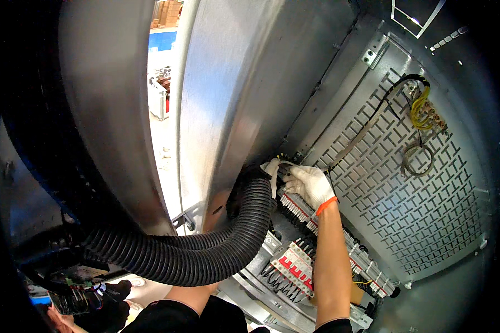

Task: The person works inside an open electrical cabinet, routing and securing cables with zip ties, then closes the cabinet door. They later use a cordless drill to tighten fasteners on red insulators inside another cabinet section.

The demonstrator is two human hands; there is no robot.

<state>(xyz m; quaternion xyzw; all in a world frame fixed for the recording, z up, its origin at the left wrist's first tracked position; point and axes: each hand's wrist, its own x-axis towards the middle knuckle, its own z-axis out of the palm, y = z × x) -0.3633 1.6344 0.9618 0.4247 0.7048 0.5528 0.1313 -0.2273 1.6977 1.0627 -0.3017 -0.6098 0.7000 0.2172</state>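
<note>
My right hand [312, 186], in a white glove with an orange cuff, reaches into the corner of a metal cabinet. Its fingers are bent and pressed together near a small dark piece, perhaps a wire end, too small to name. Just left of it my left hand [273, 168], gloved too, shows only its fingers; the rest is behind a thick black corrugated hose [205, 261]. Those fingers look closed, and what they hold is hidden. Right below both hands runs a row of terminal blocks [300, 208] with wires along it.
Circuit breakers with red switches [295, 267] sit below the terminal row. On the right, a slotted metal panel [383, 183] carries yellow wires [420, 111] and a coiled cable [418, 159]. A metal frame post [216, 100] stands left. Another person's hand [61, 321] shows at lower left.
</note>
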